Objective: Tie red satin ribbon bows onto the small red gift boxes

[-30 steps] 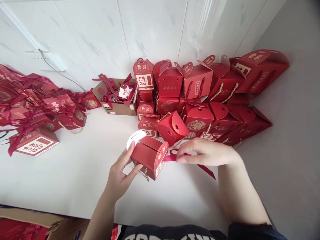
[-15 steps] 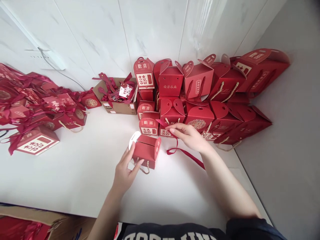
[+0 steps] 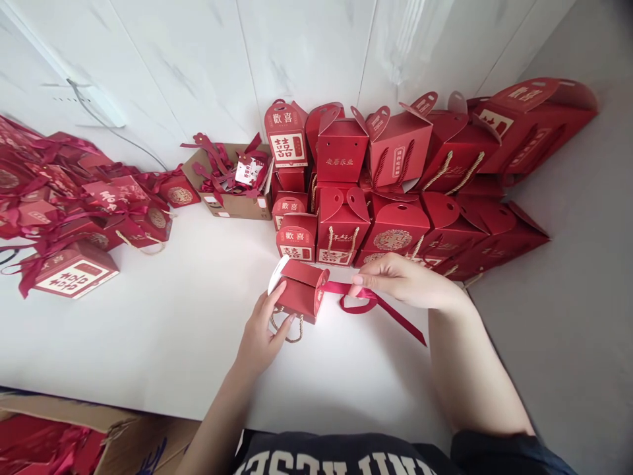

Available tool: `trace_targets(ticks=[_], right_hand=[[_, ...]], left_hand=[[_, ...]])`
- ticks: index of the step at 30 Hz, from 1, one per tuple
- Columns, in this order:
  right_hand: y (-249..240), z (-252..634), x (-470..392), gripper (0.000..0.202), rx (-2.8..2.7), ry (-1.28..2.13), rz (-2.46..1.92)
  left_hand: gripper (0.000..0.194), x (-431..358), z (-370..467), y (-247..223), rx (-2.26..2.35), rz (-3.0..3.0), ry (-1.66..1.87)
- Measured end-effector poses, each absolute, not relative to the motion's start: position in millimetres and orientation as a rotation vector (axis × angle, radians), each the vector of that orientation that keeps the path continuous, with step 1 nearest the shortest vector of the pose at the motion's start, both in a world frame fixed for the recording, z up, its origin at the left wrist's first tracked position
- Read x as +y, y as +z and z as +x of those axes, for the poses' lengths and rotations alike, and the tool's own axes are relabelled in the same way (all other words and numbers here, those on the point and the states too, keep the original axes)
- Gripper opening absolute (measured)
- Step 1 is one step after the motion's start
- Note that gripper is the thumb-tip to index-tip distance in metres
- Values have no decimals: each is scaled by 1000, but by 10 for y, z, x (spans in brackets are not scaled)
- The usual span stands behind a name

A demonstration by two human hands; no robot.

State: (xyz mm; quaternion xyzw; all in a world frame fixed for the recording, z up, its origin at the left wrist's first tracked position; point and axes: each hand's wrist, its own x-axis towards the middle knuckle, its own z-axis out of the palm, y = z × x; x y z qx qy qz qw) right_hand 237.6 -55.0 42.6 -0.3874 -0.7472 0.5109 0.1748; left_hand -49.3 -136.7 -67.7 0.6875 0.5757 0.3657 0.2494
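"Small red box (image 3: 297, 293): where is it sitting?"

"Over the desk (image 3: 148, 323), nearer than the stacked boxes (image 3: 343, 221); I can't tell whether it's touching down. The left hand (image 3: 260, 333) is gripping it, fingers clamping its left side."

"And further right?"

"The ribbon (image 3: 400, 320) is running from its right end to the right hand (image 3: 403, 282), whose fingers are pinching it together."

"Which step, then?"

"Handling the ribbon beside the box, I'd judge; the next move is probably calling for a steady box and an untwisted ribbon."
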Motion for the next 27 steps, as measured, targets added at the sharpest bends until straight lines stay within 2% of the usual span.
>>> trace_targets(ticks=[12,23,27], right_hand=[[447,2376,-552,48,-2147,1426,-1210],[360,2326,-512,46,-2116,1518,-1094],[289,2245,-481,44,-2054,1565,-1023]], left_hand=[[62,-1350,-524,-769,1578,1953,1005],[64,-1359,-509,-744,1581,1992,965],[56,-1376,-476,-658,1501,2101,1135]])
